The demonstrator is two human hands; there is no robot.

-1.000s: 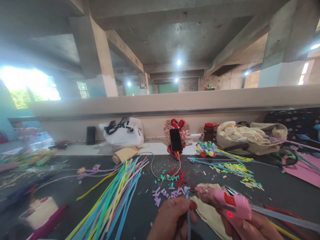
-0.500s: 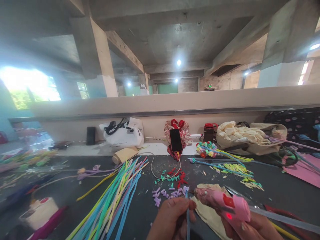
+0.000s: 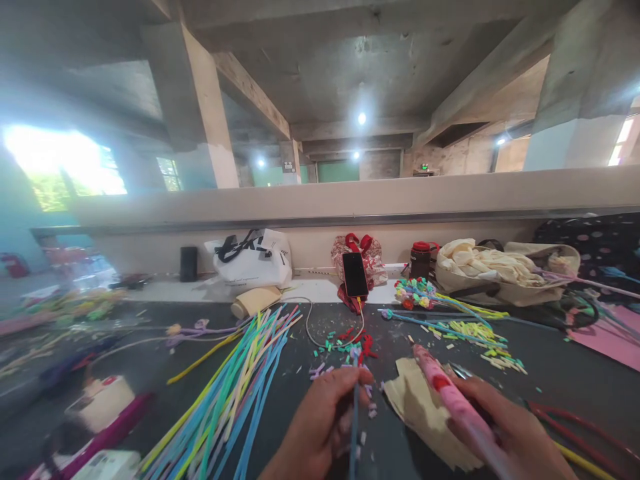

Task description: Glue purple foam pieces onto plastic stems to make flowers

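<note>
My left hand (image 3: 317, 417) is closed around a thin blue stem (image 3: 355, 427), which looks like a pipe cleaner and stands upright with a small pale purple piece at its tip. In my right hand (image 3: 520, 423) is a pink glue gun (image 3: 453, 400), its nozzle pointing away from me and up to the left, apart from the stem. Beneath the gun lies a crumpled beige cloth or paper (image 3: 413, 410). Short purple pieces (image 3: 320, 371) are scattered just beyond my left hand, partly hidden by it.
Long coloured pipe cleaners (image 3: 235, 393) lie left of my hands. A phone (image 3: 355, 275) leans on a patterned bag, its cable looping over the table. Yellow-green cut pieces (image 3: 473, 333) and small flower stems (image 3: 415, 293) lie right. A white power strip (image 3: 103, 400) sits far left.
The glue gun has moved away from the stem tip and turned so its nozzle points farther forward. My left hand has shifted left with the stem. The camera view has shifted slightly.
</note>
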